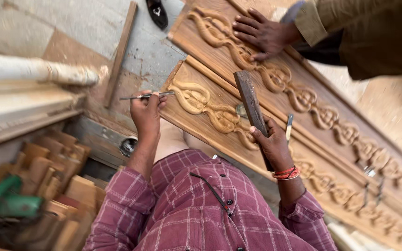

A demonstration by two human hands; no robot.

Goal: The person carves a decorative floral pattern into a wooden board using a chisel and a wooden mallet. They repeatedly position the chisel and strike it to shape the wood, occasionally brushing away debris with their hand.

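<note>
Nearest is the carver's checked shirt (pixel 196 214), with a dark cord running down the front. Off to one side a heap of wood offcuts (pixel 47 186) sits blurred, a green tool (pixel 10 200) lying on it; whether a box holds them I cannot tell. The left hand (pixel 146 114) is closed round a thin chisel (pixel 146 96), fingers wrapped tight about its shaft, the blade lying level with its tip at the edge of the carved panel (pixel 210 111), seemingly so the edge meets the raised scrollwork side-on. The right hand (pixel 271 142), red thread at the wrist, grips a wooden mallet (pixel 251 107) low on its length, fingers curled fully round it, the block raised upright over the panel, apparently poised as a striker. A second chisel (pixel 288 126) lies on the wood just beside that hand. Beyond, a longer carved board (pixel 312 107) runs alongside, and another person's hand (pixel 261 33) rests flat on it, fingers spread, probably steadying it. Farthest off, a black shoe (pixel 157 12) and a loose batten (pixel 119 56) lie on the concrete floor (pixel 94 23).
</note>
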